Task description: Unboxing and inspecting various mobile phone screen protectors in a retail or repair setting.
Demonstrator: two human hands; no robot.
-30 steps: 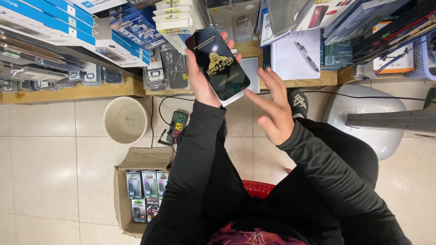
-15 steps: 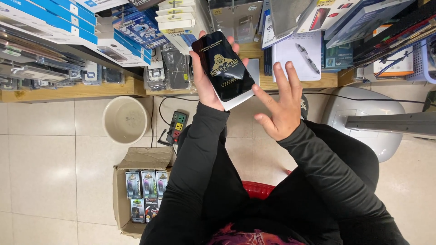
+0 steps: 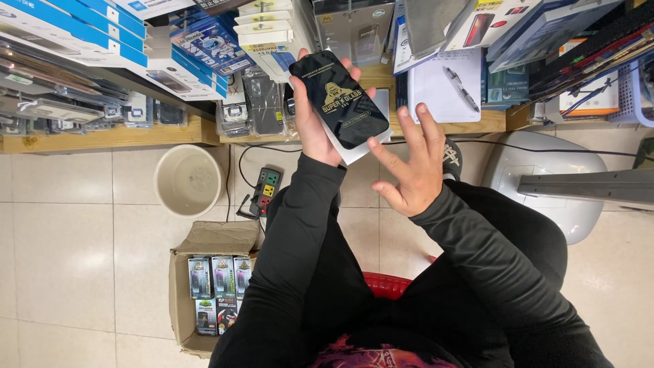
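My left hand (image 3: 310, 119) holds up a black phone-shaped screen protector sheet (image 3: 338, 99) with gold print, backed by a white card. The sheet tilts toward me in front of the wooden shelf. My right hand (image 3: 409, 167) hovers just below and to the right of it, fingers spread, holding nothing, fingertips close to the sheet's lower edge. Both arms wear black sleeves.
A wooden shelf (image 3: 109, 136) carries blue and white boxes, packets, a notepad with a pen (image 3: 446, 85). On the tiled floor stand a beige bucket (image 3: 187, 180), a power strip (image 3: 266, 191), a cardboard box of small packages (image 3: 211, 286), a grey stool base (image 3: 545, 180).
My left hand has lifted the sheet slightly higher and steadied it. My right hand has drawn back from the sheet's edge and spread its fingers.
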